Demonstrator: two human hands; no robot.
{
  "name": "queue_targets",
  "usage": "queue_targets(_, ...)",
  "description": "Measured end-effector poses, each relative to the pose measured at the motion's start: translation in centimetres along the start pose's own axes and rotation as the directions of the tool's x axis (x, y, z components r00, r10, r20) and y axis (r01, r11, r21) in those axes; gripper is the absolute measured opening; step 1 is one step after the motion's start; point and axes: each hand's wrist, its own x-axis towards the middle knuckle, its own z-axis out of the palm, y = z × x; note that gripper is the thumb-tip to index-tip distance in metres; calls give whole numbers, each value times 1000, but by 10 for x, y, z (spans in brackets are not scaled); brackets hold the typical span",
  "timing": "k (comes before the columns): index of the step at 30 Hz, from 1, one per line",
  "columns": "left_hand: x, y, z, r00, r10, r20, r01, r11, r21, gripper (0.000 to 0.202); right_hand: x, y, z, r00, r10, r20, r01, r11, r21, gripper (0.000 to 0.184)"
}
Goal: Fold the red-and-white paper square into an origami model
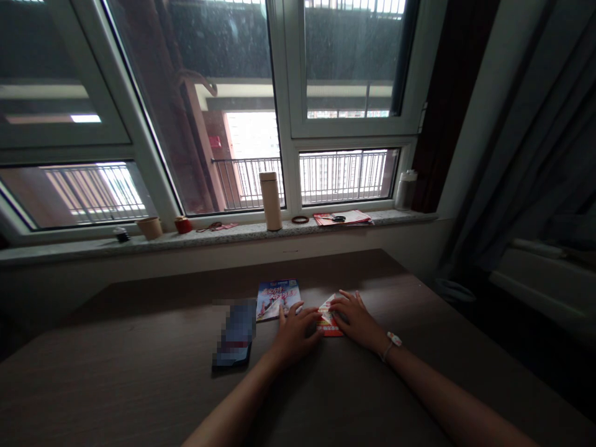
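A small red and white printed paper (330, 331) lies on the dark table, with its top part folded to a pale triangular point. My left hand (298, 334) rests at its left edge, fingers lying over the side of the sheet. From the right, my right hand (357, 318) touches the sheet with its fingers spread, partly covering it. A bracelet with a white charm (393, 339) is on my right wrist. Just behind my left hand is a blue printed leaflet (274, 292). To the left of that hand lies a phone (236, 335), its screen blurred out.
Along the window sill (223, 234) stand a beige bottle (270, 202), a paper cup (149, 228), a small red jar (183, 225) and a clear bottle (406, 190). A dark ring-shaped bracelet (300, 220) and scissors (339, 218) on stacked red papers (356, 216) are there too.
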Motion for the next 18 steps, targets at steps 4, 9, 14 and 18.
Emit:
queue_targets(4,-1,2,-2,1000,14,28,-14,1000,2,38,1,4,2,999,-2,44,1,999,32,32)
queue_targets(9,-1,3,-1,1000,22,-12,-22,999,24,32,0,-1,-1,997,-26,-69,24,999,-25,26)
queue_targets(14,-1,4,-2,999,36,-38,-35,999,31,30,-2,-9,-6,996,-57,-68,51,995,-85,17)
queue_targets(18,-1,2,-1,998,50,-41,-49,998,32,33,-1,-8,-5,997,-34,-64,29,997,-69,16)
